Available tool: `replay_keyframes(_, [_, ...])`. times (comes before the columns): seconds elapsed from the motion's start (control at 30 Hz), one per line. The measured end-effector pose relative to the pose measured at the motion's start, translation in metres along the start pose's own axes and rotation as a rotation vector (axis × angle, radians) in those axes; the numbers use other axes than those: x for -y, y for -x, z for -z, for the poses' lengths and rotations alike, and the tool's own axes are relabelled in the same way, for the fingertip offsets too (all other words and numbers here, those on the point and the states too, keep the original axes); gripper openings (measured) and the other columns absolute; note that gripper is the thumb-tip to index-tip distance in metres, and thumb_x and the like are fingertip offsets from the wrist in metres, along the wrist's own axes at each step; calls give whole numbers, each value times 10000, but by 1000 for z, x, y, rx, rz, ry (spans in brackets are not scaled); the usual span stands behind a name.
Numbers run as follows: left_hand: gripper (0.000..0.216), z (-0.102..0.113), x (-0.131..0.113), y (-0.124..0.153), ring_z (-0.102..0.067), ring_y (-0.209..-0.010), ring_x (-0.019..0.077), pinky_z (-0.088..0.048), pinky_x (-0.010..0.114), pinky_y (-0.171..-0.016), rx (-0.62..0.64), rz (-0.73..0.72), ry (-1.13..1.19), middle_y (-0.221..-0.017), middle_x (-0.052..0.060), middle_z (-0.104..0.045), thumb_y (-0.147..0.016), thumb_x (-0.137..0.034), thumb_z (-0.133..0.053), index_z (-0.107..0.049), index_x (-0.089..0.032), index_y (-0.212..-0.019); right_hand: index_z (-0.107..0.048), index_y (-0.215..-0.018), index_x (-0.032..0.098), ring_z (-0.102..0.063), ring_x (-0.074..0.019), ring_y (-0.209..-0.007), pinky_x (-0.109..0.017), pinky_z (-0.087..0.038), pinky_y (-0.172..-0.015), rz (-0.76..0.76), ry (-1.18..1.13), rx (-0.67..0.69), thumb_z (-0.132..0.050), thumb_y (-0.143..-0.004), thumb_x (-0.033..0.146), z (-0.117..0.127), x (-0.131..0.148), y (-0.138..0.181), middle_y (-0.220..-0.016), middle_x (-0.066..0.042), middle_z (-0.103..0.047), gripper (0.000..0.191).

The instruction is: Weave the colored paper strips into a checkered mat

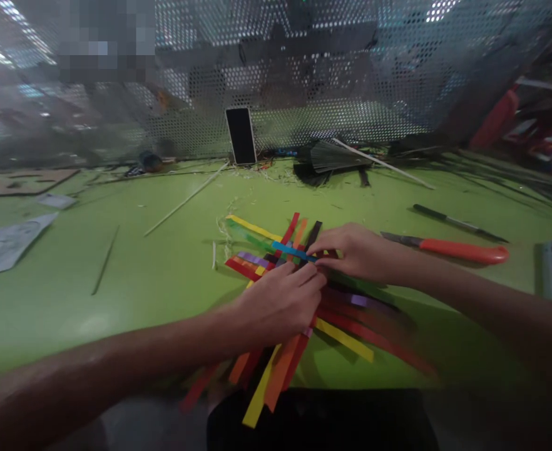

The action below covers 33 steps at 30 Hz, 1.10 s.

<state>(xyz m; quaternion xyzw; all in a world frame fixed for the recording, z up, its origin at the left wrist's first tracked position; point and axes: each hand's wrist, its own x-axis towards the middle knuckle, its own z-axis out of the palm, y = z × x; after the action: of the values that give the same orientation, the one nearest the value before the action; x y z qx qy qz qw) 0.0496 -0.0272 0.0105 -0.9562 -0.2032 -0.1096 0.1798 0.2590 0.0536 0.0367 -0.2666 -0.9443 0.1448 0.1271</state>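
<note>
Head view: green table (116, 282) carries crossed coloured strips (276, 257) at its centre. Left hand (276, 307) presses flat on the strips; right hand (355, 250) pinches the blue strip (292, 251). Risk: lifting either hand lets the loose weave spring apart.

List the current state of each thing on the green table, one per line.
Left hand: pressing on the coloured strips.
Right hand: pinching a blue strip.
Coloured strips: crossed, fanned out flat.
Orange-handled knife: lying flat, untouched.
Phone: upright against the mesh, screen dark.
</note>
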Motion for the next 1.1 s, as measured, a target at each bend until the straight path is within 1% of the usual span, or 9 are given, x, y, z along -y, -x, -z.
replay_keyframes(0.13, [113, -4, 3, 2, -614, -923, 284, -483, 396, -724, 1, -19, 19, -983, 138, -687, -953, -141, -589, -691, -96, -930, -792, -1139, 204, -703, -167, -792, -268, -478, -718, -99, -185, -52, -679, -893, 120, 1, 3, 1, -985, -57, -813, 283])
replay_keyframes(0.27, [172, -6, 2, 5, -594, -957, 301, -489, 427, -786, -20, 5, 42, -999, 152, -688, -949, -165, -563, -704, -75, -989, -693, -1346, 211, -639, -140, -716, -258, -488, -683, -202, -351, -119, -671, -915, 185, 3, 5, 2, -1012, -33, -804, 433])
replay_keyframes(0.37, [189, -5, 3, 4, -581, -957, 304, -485, 449, -827, -48, 16, 71, -977, 149, -686, -947, -166, -535, -705, -86, -973, -636, -1416, 216, -616, -141, -717, -275, -491, -708, -257, -306, -125, -648, -949, 229, 2, 9, 1, -1112, -54, -785, 467])
replay_keyframes(0.47, [179, -4, 2, 3, -566, -925, 307, -472, 455, -791, -47, 26, 100, -891, 125, -658, -926, -157, -518, -693, -116, -921, -662, -1376, 201, -611, -156, -753, -296, -474, -747, -266, -156, -74, -669, -947, 237, -4, 15, -4, -1137, -83, -762, 430])
replay_keyframes(0.6, [166, -4, 1, 2, -547, -898, 308, -457, 448, -741, -56, 36, 110, -884, 131, -640, -907, -167, -515, -677, -129, -904, -689, -1329, 188, -610, -159, -763, -278, -430, -723, -311, -152, 4, -726, -889, 187, -10, 18, -16, -967, -49, -744, 442])
replay_keyframes(0.77, [179, -4, 2, 4, -554, -944, 320, -462, 457, -787, -10, 17, 98, -947, 146, -653, -913, -162, -514, -676, -116, -976, -766, -1136, 169, -586, -129, -671, -262, -399, -633, -350, -324, 49, -684, -798, 73, -4, 12, -34, -764, 11, -690, 361])
replay_keyframes(0.87, [194, -4, 3, 5, -559, -942, 305, -464, 454, -804, 15, 21, 110, -1057, 161, -663, -939, -181, -510, -673, -112, -1021, -794, -974, 196, -630, -142, -702, -263, -455, -635, -323, -489, 99, -703, -814, 144, 0, 5, -38, -783, 10, -729, 191])
replay_keyframes(0.97, [209, -4, 3, 5, -562, -955, 294, -465, 440, -787, 40, 25, 113, -1158, 176, -652, -955, -201, -513, -676, -104, -1042, -795, -851, 223, -646, -137, -691, -261, -493, -634, -391, -603, 54, -722, -827, 203, 0, 1, -36, -801, 19, -759, 79])
replay_keyframes(1.1, [180, -4, 1, 4, -558, -914, 298, -465, 434, -751, 31, 8, 69, -975, 148, -653, -967, -209, -518, -675, -120, -966, -791, -878, 217, -575, -104, -532, -243, -471, -512, -475, -746, 9, -715, -839, 242, -3, 3, -31, -695, 28, -717, 89])
